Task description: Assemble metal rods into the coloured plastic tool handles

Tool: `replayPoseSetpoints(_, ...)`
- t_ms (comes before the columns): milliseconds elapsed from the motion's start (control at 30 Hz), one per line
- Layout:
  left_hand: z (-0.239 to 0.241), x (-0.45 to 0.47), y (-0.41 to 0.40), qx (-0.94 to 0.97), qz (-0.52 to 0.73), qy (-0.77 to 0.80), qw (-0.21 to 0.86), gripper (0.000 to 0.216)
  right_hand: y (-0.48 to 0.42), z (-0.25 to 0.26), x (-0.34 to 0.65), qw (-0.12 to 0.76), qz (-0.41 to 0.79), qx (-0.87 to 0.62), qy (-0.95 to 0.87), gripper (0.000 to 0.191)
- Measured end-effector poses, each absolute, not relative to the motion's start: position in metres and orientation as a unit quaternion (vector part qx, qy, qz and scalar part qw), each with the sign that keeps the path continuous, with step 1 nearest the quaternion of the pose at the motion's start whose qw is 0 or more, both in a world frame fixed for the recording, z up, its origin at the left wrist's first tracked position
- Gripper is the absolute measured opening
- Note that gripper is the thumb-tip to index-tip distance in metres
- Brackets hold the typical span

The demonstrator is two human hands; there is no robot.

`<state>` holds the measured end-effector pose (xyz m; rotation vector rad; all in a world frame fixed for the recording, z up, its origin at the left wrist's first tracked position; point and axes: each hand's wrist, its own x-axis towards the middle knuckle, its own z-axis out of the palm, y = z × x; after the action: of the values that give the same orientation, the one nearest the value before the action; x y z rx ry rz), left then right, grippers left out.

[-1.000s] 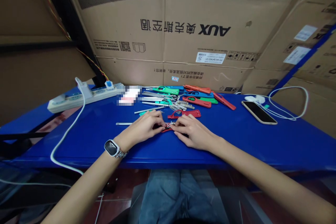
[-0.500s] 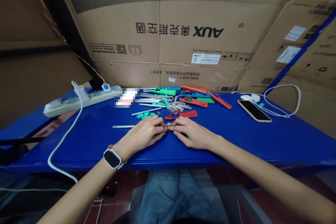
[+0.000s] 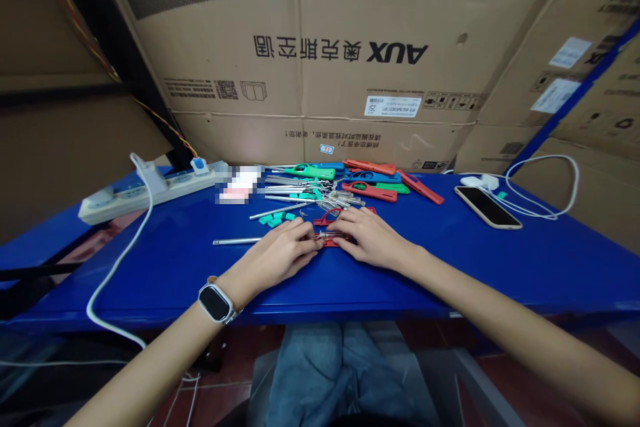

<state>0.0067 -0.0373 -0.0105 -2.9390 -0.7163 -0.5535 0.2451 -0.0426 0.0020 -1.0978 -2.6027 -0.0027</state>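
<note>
My left hand (image 3: 283, 252) and my right hand (image 3: 367, 237) meet over a red plastic handle piece (image 3: 331, 239) lying on the blue table (image 3: 450, 260). Both hands pinch it, with fingers curled; a thin metal rod (image 3: 235, 241) runs out to the left from under my left hand. A second red handle (image 3: 326, 217) lies just behind my fingers. My left wrist wears a smartwatch (image 3: 215, 301).
Behind the hands lies a pile of red, green and blue handles (image 3: 373, 183) and metal rods (image 3: 295, 190). A white power strip (image 3: 150, 190) with a cable sits at the left, a phone (image 3: 487, 206) with a white cable at the right. Cardboard boxes (image 3: 325, 47) wall the back.
My right hand has slid a little further from me, toward the second red handle. My left hand stays pinched on the piece.
</note>
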Motion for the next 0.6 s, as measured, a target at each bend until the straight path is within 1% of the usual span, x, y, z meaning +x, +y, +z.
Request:
replayPoseSetpoints(200,-0.008,0.004,-0.037,-0.945,-0.213,-0.247,0.006,0.025,-0.04,0.008,0.246,0.1,-0.037,-0.353,-0.93,0.023)
replayPoseSetpoints(367,-0.009,0.002,-0.036,-0.935,-0.227,-0.274,-0.015,0.021,-0.041,0.009,0.248,0.096,-0.023,-0.367,-0.925,0.023)
replayPoseSetpoints(500,-0.011,0.002,-0.034,-0.936,-0.215,-0.279,-0.016,0.024,-0.043,0.012,0.248,0.097,-0.004,-0.379,-0.92,0.022)
replayPoseSetpoints(600,-0.011,0.004,-0.033,-0.942,-0.19,-0.275,0.001,0.028,-0.043,0.015,0.246,0.094,0.003,-0.388,-0.917,0.019)
